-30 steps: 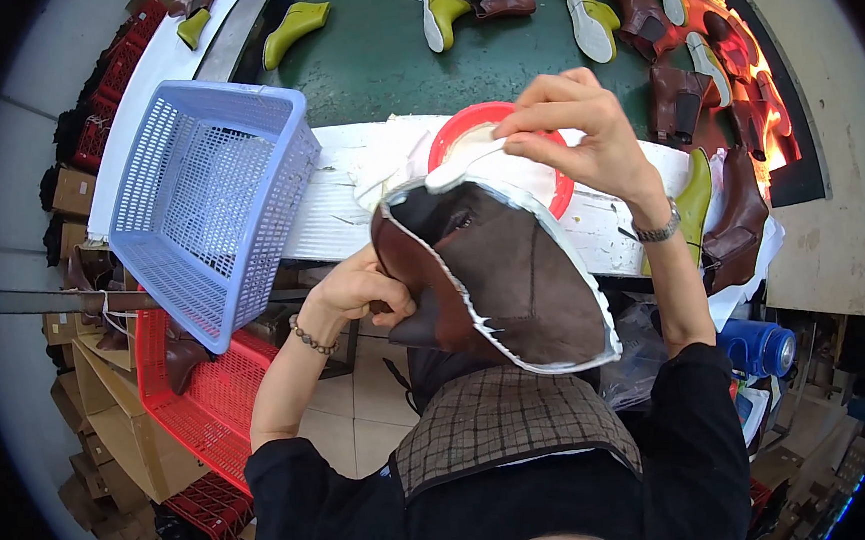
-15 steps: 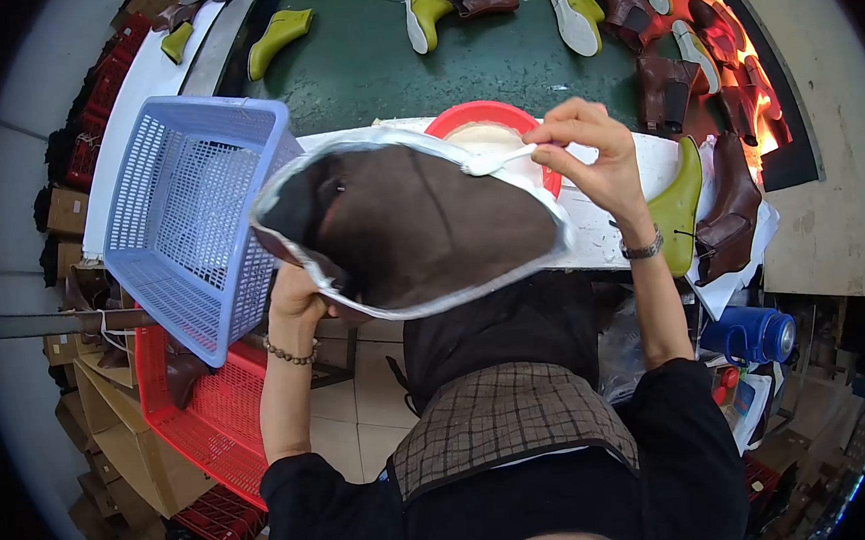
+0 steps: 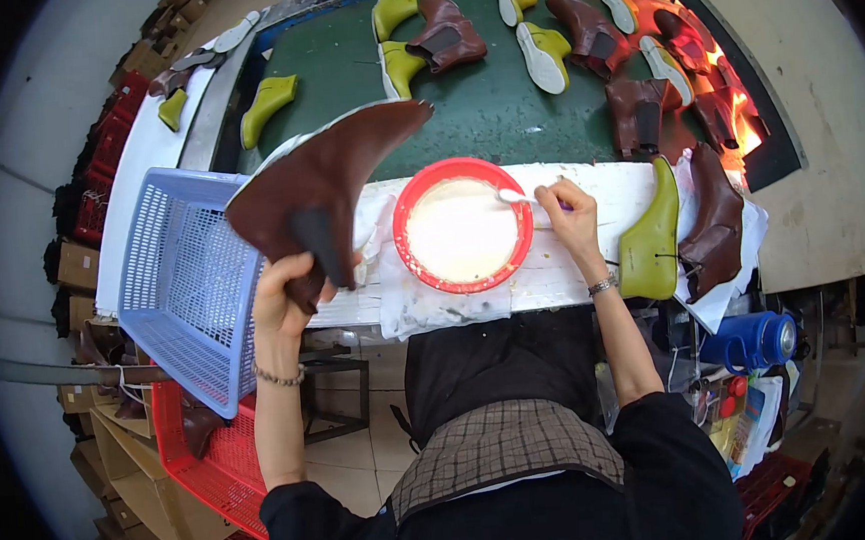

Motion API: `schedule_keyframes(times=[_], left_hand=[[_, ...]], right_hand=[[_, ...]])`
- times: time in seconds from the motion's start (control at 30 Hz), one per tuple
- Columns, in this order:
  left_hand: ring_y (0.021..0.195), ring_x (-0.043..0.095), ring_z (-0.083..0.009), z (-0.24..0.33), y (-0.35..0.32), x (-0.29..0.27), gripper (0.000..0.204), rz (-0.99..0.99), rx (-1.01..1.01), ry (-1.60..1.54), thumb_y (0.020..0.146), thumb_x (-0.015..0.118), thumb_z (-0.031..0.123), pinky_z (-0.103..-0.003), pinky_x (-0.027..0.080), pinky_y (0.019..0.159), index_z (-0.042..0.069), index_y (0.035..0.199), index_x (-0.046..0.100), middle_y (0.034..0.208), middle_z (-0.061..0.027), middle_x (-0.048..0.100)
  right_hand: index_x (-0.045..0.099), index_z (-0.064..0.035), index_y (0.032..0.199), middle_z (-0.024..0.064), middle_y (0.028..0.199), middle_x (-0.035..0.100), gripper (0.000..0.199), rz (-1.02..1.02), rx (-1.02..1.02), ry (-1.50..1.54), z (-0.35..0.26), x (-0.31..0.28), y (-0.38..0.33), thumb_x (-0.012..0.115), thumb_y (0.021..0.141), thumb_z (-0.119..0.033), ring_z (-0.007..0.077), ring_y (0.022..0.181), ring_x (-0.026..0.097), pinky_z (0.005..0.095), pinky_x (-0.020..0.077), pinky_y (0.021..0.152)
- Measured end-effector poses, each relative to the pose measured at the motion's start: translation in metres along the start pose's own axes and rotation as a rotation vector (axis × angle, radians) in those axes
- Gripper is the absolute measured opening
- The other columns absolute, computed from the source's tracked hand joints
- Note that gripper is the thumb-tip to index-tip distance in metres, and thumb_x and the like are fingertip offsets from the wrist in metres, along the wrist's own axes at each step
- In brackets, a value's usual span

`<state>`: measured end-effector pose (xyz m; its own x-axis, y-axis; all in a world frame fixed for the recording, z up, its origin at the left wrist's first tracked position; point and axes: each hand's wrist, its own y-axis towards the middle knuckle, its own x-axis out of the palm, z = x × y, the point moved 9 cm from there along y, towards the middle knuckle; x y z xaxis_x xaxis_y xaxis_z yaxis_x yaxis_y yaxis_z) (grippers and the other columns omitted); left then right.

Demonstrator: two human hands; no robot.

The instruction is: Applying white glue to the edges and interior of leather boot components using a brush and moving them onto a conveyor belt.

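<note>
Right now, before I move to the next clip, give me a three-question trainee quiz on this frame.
1. True or false: the left hand holds the brown boot upper up, over the blue basket edge.
2. Multiple choice: the right hand holds its brush at the rim of A) a blue jug, B) the red bowl, C) a green last.
3. Fill in: the bowl stands on a ____ bench in front of the green belt.

Key: 1 true; 2 B; 3 white.
</note>
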<state>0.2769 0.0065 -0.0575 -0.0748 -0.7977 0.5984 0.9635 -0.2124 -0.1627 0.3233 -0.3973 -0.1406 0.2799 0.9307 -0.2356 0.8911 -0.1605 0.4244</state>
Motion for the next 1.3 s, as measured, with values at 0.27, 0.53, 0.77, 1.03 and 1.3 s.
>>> schedule_keyframes(times=[0.27,0.53,0.77,1.03,1.3], left_hand=[[0.119,0.063,-0.0434,-0.021,0.108,0.07,0.068,-0.228,-0.209,-0.114,0.103,0.051,0.049,-0.046,0.066,0.082,-0.003,0.145,0.041,0.134,-0.0289,0.058],[0.109,0.07,-0.0303,-0.069,0.225,0.088,0.063,-0.273,-0.283,0.043,0.097,0.058,0.056,-0.046,0.065,0.077,0.007,0.135,0.055,0.123,-0.0158,0.069],[0.094,0.07,-0.0212,-0.13,0.297,0.02,0.068,-0.058,-0.396,0.707,0.091,0.058,0.07,-0.041,0.059,0.071,0.007,0.115,0.068,0.106,-0.0053,0.072],[0.092,0.073,-0.0175,-0.063,0.238,0.021,0.043,0.108,0.291,1.438,0.091,0.073,0.034,-0.03,0.056,0.078,-0.004,0.112,0.069,0.099,-0.0112,0.076],[0.068,0.063,-0.0064,-0.04,0.016,-0.09,0.014,0.624,0.269,0.81,0.093,0.071,0.01,-0.021,0.048,0.062,-0.003,0.097,0.072,0.076,-0.0028,0.07]], right_hand=[[0.071,-0.0069,0.07,0.0057,0.061,0.056,0.03,0.087,-0.15,-0.282,0.0,0.0,-0.007,0.068,0.095,-0.022,0.0238,0.06,0.053,0.0384,0.0358,0.066],[0.07,-0.0097,0.068,0.0029,0.065,0.061,0.028,0.108,-0.152,-0.336,0.001,-0.001,-0.005,0.069,0.092,-0.022,0.0227,0.067,0.053,0.0379,0.0351,0.072],[0.07,-0.0099,0.068,0.0024,0.066,0.061,0.027,0.057,-0.155,-0.375,-0.001,0.003,-0.005,0.068,0.093,-0.021,0.0217,0.068,0.052,0.0371,0.0344,0.073],[0.071,-0.0093,0.074,0.0034,0.067,0.061,0.036,-0.005,-0.093,-0.41,0.007,0.003,-0.004,0.054,0.103,-0.021,0.0237,0.069,0.054,0.0384,0.0362,0.077],[0.069,-0.0072,0.074,0.0065,0.067,0.059,0.04,-0.039,-0.09,-0.443,0.003,0.01,-0.001,0.047,0.105,-0.021,0.026,0.071,0.054,0.0402,0.0371,0.077]])
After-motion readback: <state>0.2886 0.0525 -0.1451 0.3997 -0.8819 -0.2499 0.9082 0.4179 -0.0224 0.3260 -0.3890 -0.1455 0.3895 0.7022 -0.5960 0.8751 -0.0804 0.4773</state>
